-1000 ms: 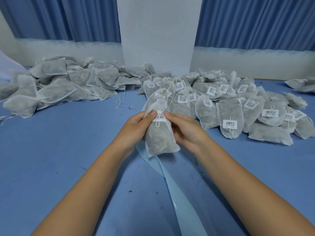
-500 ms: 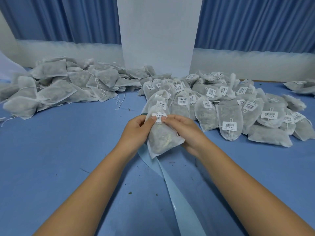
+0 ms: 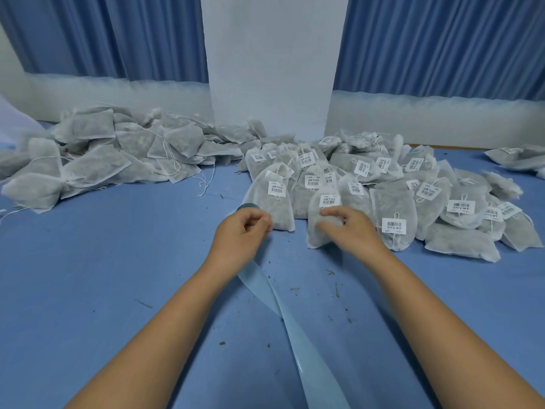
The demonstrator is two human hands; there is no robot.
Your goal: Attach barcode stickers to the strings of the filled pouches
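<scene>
A filled white mesh pouch (image 3: 317, 231) with a barcode sticker (image 3: 330, 200) on its string lies at the front edge of the labelled pile (image 3: 460, 208). My right hand (image 3: 354, 228) holds its body with curled fingers. To the left, my left hand (image 3: 241, 230) hovers with fingers curled and nothing visible in it. It sits over the pale blue backing strip (image 3: 298, 335), just in front of a teal sticker roll (image 3: 249, 205) that it mostly hides. Unlabelled pouches (image 3: 91, 166) are heaped at the far left.
Everything rests on a blue table surface (image 3: 118, 276) scattered with small herb bits. A white pillar (image 3: 271, 69) and blue curtains stand behind the piles. A few more labelled pouches (image 3: 519, 156) lie at the far right edge.
The pouch went from being held by both hands at centre to lying at the right by the labelled pile. My left hand let go of it and moved left.
</scene>
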